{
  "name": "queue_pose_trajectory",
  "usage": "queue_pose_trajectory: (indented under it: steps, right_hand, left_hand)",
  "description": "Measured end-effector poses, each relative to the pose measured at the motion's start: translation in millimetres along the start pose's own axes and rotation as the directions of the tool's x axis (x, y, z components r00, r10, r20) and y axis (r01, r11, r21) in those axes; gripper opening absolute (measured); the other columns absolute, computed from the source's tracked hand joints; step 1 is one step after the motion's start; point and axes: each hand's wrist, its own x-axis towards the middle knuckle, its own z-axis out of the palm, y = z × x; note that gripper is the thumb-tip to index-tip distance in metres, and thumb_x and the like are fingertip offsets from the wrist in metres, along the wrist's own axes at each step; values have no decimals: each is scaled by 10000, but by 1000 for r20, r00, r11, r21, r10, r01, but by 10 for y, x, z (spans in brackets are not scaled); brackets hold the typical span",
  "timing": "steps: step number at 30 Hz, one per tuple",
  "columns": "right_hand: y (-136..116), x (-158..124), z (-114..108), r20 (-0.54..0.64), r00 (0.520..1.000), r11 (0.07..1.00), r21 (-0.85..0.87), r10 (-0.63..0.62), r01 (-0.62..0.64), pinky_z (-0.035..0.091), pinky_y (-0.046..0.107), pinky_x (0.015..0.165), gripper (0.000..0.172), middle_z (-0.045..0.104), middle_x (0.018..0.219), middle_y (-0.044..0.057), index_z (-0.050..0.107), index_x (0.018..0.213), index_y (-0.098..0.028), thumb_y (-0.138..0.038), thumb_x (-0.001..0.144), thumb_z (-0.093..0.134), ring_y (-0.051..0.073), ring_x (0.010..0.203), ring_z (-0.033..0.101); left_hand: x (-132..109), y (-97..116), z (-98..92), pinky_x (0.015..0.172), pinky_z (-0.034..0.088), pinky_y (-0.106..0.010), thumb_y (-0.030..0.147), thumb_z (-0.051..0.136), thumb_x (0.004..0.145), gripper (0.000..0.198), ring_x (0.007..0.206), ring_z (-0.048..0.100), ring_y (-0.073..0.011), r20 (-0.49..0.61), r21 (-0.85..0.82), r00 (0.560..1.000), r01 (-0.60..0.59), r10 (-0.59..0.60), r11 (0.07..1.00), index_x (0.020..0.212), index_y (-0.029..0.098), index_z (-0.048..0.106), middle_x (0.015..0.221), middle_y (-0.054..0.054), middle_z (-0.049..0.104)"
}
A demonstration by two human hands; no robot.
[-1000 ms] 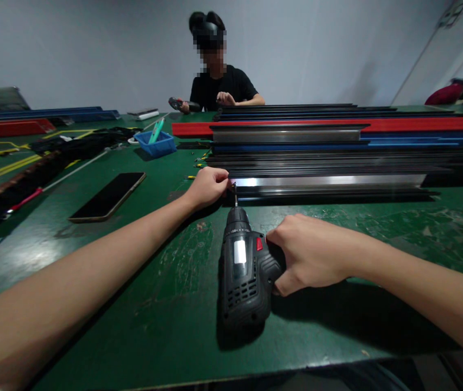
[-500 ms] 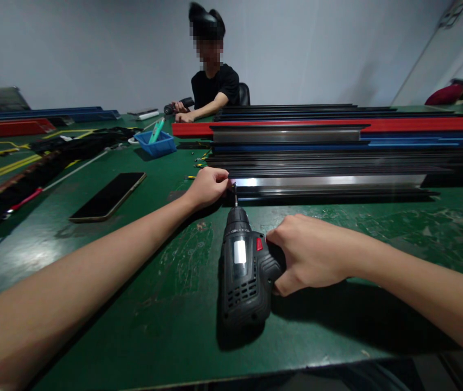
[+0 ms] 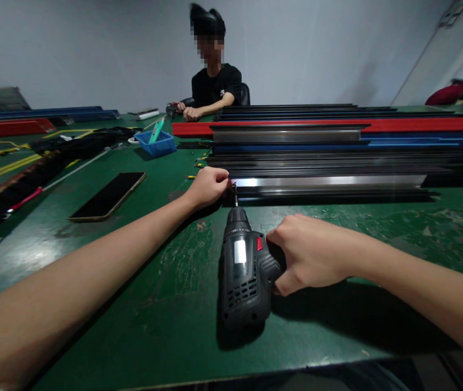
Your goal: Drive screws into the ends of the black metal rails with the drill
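My right hand point(image 3: 308, 252) is closed round the handle of a black cordless drill point(image 3: 243, 277), which lies on its side with its chuck pointing away from me. Its bit point(image 3: 236, 196) reaches the left end of a black and silver metal profile point(image 3: 329, 182). At that same end my left hand point(image 3: 209, 185) is closed, thumb and fingers pinched together. What they pinch is too small and too hidden to make out. Short yellow-green wire ends point(image 3: 199, 164) stick out just beyond the left hand.
More black, blue and red profiles point(image 3: 398, 125) lie stacked behind. A phone point(image 3: 109, 196), a blue basket point(image 3: 156, 146) and a black cable bundle point(image 3: 52, 163) are on the green table point(image 3: 154, 336) to the left. A co-worker point(image 3: 215, 89) sits opposite with another drill.
Both my hands and the profile stay where they were. The drill's collar ring has turned slightly. Across the table, the co-worker's hands have moved closer together.
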Motion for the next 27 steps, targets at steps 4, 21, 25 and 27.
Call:
queue_pose_trajectory:
  steps: [4, 21, 25, 27]
  right_hand:
    - [-5, 5, -8, -3, 1000, 1000, -1, 11, -11, 270, 314, 469, 455, 666, 648, 55, 750, 806, -148, -587, 688, 773, 158, 511, 466]
    - [-7, 3, -14, -2, 1000, 1000, 7, -2, 2, 265, 313, 471, 459, 664, 642, 58, 749, 811, -142, -584, 692, 767, 158, 509, 458]
    - [-9, 2, -10, 4, 1000, 1000, 0, 4, -4, 272, 321, 489, 465, 697, 679, 80, 765, 839, -136, -578, 695, 768, 178, 537, 523]
    - [-5, -1, -9, 6, 1000, 1000, -1, 4, -4, 272, 322, 490, 465, 702, 684, 84, 766, 840, -136, -578, 694, 769, 182, 543, 533]
  left_hand:
    - [0, 3, 1, 549, 329, -236, 244, 575, 808, 306, 503, 436, -102, -11, -11, 1000, -10, 10, 1000, 517, 171, 521, 471, 24, 515]
    - [-8, 20, 1, 527, 313, -236, 257, 569, 783, 301, 481, 411, -97, -15, -23, 1000, -3, 3, 1000, 501, 182, 498, 449, 30, 493]
    - [-6, 14, 0, 520, 314, -234, 261, 563, 781, 284, 482, 422, -102, -6, -21, 1000, -16, 15, 1000, 512, 182, 516, 444, 30, 503]
    - [-3, 6, 2, 519, 317, -235, 261, 562, 780, 281, 487, 441, -106, -12, -19, 1000, -13, 13, 1000, 514, 181, 520, 453, 24, 521]
